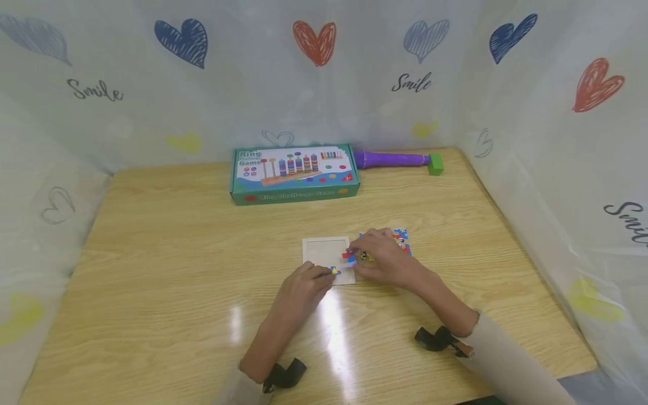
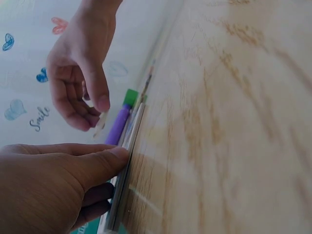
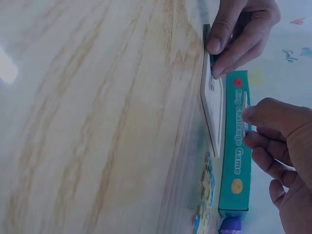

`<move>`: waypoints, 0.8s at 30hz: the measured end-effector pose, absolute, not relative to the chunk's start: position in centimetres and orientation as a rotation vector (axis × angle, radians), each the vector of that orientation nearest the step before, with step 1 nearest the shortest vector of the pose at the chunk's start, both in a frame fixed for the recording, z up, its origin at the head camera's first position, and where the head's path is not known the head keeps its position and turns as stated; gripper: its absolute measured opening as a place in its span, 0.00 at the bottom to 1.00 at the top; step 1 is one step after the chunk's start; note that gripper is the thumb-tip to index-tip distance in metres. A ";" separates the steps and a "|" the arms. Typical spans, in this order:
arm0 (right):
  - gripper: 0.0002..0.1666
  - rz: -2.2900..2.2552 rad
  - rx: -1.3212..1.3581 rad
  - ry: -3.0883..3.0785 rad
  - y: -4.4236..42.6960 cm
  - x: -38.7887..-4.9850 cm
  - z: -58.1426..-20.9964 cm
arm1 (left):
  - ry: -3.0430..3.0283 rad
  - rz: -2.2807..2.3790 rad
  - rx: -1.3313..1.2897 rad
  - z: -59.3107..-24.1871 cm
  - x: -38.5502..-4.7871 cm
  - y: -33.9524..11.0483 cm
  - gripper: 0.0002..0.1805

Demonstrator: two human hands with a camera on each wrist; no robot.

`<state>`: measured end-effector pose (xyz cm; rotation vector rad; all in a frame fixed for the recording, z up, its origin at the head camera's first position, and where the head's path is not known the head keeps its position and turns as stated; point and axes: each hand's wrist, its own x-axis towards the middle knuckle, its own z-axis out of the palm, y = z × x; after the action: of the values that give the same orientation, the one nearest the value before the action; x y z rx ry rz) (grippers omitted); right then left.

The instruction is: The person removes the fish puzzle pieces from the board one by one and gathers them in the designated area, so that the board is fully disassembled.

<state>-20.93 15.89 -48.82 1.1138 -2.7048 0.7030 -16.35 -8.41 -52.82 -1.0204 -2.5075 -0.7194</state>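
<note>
Placing, I reckon: my right hand (image 1: 382, 256) tightly pinches a jigsaw piece (image 1: 348, 258) above the puzzle tray (image 1: 324, 250), left hand (image 1: 305, 287) gripping its near side; next should be aligning, lowering

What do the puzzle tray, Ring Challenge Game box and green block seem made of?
Puzzle tray: probably wood or fibreboard, matt; pale panel, raised rim.
Ring Challenge Game box: likely cardboard, smooth; printed faces, straight edges.
Green block: wood or plastic, unclear; matt-looking, no visible grain.
</note>
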 end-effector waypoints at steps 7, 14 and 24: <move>0.14 0.653 1.105 -2.700 17.1 -20.5 -48.5 | -2.513 -0.723 -1.019 -52.8 -16.3 -8.4 0.10; 0.15 0.639 1.084 -2.693 18.1 -20.0 -48.4 | -2.493 -0.723 -1.021 -53.1 -16.5 -8.4 0.09; 0.16 0.616 1.055 -2.694 19.9 -19.3 -48.3 | -2.465 -0.731 -1.035 -53.2 -16.6 -8.5 0.09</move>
<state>-19.25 19.87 -48.28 1.0547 -2.6944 0.6160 -16.58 -8.47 -53.16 -1.0354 -2.4649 -0.7310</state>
